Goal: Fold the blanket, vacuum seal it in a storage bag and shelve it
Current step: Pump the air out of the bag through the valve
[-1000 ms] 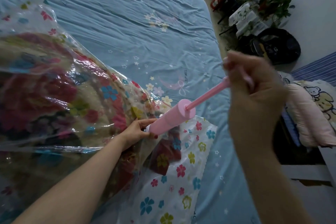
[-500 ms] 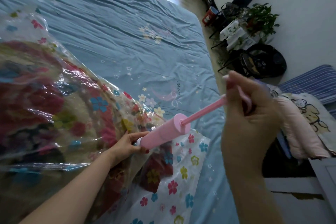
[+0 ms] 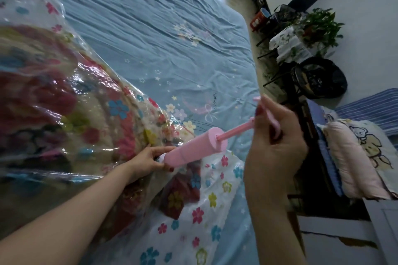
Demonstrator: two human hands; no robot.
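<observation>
A clear storage bag point(image 3: 206, 217) printed with coloured flowers lies on the blue bed, and a red-and-beige flowered blanket point(image 3: 53, 101) fills it. A pink hand pump point(image 3: 193, 148) is pressed nose-first against the bag. My left hand point(image 3: 148, 160) grips the pump's lower end where it meets the bag; the valve itself is hidden. My right hand point(image 3: 273, 142) is closed around the pump's handle, with the thin pink rod point(image 3: 235, 129) drawn partly out of the barrel.
The blue bed sheet point(image 3: 161, 38) stretches away ahead. Right of the bed are a potted plant point(image 3: 316, 26), a black round basket point(image 3: 321, 77), a red stool point(image 3: 257, 21), and a pink pillow with a bear print point(image 3: 353, 157). A grey frame edge point(image 3: 336, 226) sits lower right.
The view has tilted, so the room's far side shows more. The pump rod looks shorter now, my right hand closer to the barrel. My left hand keeps its hold.
</observation>
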